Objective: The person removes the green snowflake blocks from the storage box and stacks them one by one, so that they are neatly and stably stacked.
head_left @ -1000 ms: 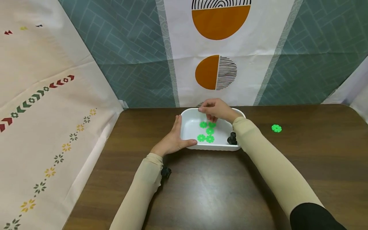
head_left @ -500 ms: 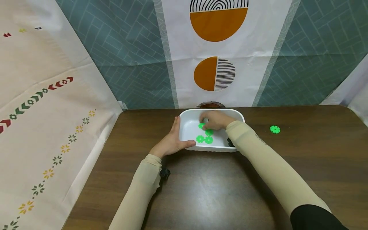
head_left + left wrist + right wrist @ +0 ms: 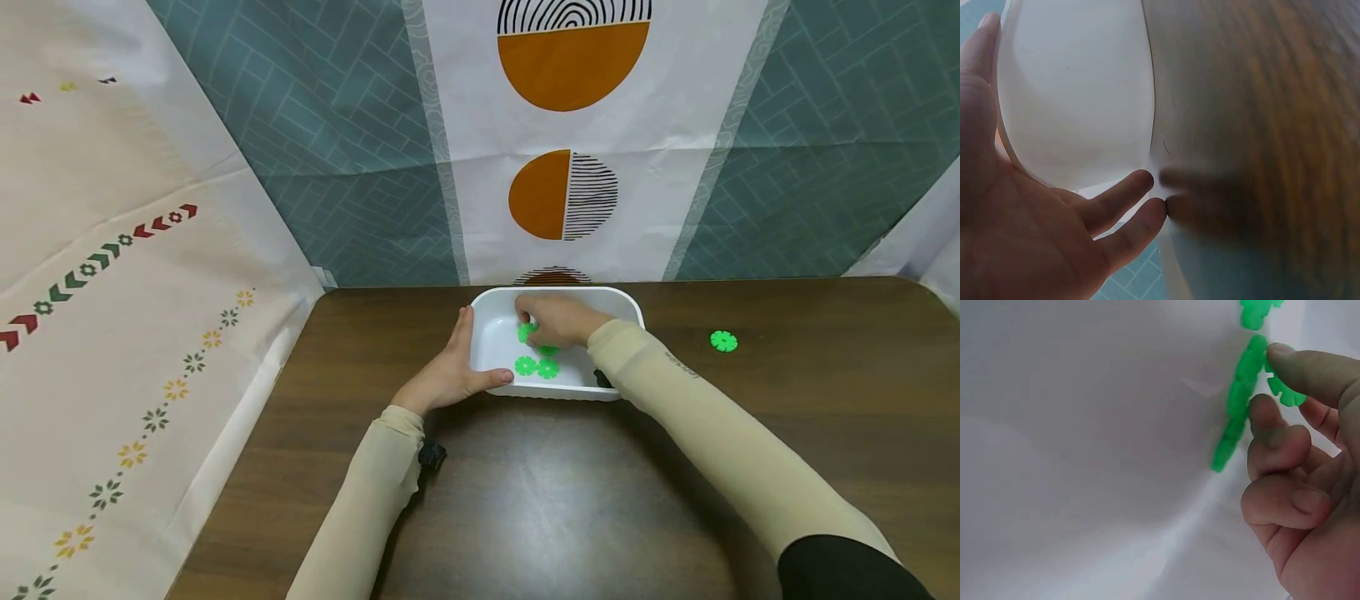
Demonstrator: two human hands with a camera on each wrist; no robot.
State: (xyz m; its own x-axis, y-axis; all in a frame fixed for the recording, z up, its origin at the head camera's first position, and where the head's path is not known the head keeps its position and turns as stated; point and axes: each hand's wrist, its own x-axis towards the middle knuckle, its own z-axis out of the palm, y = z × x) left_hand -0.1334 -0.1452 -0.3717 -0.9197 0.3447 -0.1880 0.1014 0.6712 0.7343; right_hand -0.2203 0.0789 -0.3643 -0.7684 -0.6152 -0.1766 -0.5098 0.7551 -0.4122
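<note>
One green disc point(image 3: 1287, 392) sits inside the tray's walls, at the fingertips of the right hand point(image 3: 561, 320). In the right wrist view the thumb lies across it and a curled finger meets its other side, so the disc is pinched between them; the remaining fingers are curled in beneath. It is tilted, just beside a row of green discs point(image 3: 1233, 415) seen edge-on.

Compared with one second ago, the right hand is lower: it was raised near the far rim and now reaches down into the tray. Five discs showed in the tray then; four show now, partly because the hand covers that area. The left hand point(image 3: 448, 372) keeps its place, fingers straight, thumb spread apart from them, against the left end and near rim of the white tray point(image 3: 495, 329).

Count, head view: four discs visible in the tray; one loose disc point(image 3: 723, 341) flat on the brown table point(image 3: 540, 492), well apart to the right; one tray; two hands; two pale sleeves point(image 3: 720, 442). The exact number in the edge-on row cannot be told. A black device point(image 3: 432, 456) is at the left wrist.

Beyond the table hangs a patterned backdrop point(image 3: 360, 125), bearing orange and striped shapes.
</note>
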